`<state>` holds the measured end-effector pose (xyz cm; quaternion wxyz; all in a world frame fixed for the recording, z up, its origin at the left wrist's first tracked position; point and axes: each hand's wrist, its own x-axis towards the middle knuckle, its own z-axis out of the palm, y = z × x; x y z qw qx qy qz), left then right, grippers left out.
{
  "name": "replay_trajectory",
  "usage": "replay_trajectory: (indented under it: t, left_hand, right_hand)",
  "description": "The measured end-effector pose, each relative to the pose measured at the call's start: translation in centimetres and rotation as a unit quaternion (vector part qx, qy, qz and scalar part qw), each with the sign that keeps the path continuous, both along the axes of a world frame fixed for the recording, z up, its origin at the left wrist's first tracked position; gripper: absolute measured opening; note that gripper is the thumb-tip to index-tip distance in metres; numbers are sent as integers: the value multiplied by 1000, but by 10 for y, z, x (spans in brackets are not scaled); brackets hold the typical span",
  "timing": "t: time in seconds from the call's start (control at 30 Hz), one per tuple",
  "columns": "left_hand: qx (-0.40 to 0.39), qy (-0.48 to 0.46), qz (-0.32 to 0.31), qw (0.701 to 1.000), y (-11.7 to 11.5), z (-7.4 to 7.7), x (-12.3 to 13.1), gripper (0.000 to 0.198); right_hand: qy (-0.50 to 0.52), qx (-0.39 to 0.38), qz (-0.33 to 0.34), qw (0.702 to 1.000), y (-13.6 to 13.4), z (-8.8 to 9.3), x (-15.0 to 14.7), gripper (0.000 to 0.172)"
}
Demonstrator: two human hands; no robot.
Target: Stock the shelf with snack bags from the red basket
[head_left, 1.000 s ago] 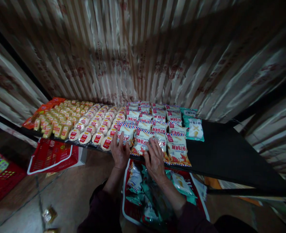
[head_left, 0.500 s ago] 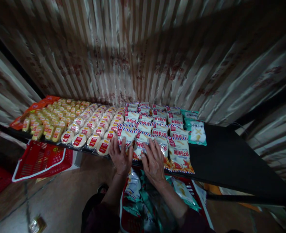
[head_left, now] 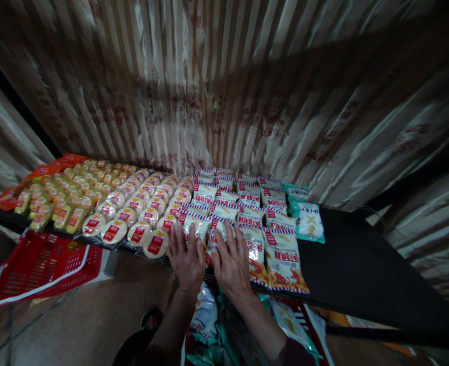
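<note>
My left hand (head_left: 187, 265) rests, fingers spread, on the front white snack bag (head_left: 197, 227), near the round wrapped crackers (head_left: 136, 232). Beside it, my right hand (head_left: 232, 265) lies with its fingers apart over the adjoining bag in the front row. Both palms are down, and neither hand grips anything. The white bags with red lettering (head_left: 285, 260) lie in overlapping rows on the black shelf (head_left: 361, 269). To their right are teal-and-white bags (head_left: 311, 221). My hands hide parts of the front bags.
Small yellow wrapped cakes (head_left: 62, 216) and an orange package (head_left: 43, 172) occupy the left end. Below the shelf stand a red basket (head_left: 52, 269) with a white handle and, by my legs, another holding teal bags (head_left: 291, 320). A striped sheet (head_left: 216, 101) hangs behind.
The view has shifted slightly, so the shelf's left side sits lower and further left. My hands stay on the front bags; my right hand has come closer to my left.
</note>
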<state>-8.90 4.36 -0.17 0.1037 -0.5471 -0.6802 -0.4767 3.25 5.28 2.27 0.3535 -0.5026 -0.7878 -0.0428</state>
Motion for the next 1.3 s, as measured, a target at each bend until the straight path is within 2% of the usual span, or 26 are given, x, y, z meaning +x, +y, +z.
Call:
replay_trajectory:
  t: [0.17, 0.47, 0.93, 1.13, 1.3]
  left_hand:
    - [-14, -15, -17, 1000, 3, 3, 2, 49]
    - [-17, 12, -15, 1000, 9, 5, 3, 50]
    - [-49, 72, 20, 996, 11, 4, 4, 49]
    - [-20, 84, 44, 995, 10, 3, 6, 52]
    - [-18, 80, 18, 996, 11, 3, 5, 49]
  right_hand:
    - [-4, 12, -6, 1000, 2, -4, -1, 51]
    - [-2, 20, -3, 1000, 5, -7, -3, 51]
    - [-44, 44, -20, 998, 9, -10, -3, 43]
    - [-62, 53, -21, 996, 9, -10, -2, 43]
    - [-71, 49, -25, 996, 10, -11, -1, 42]
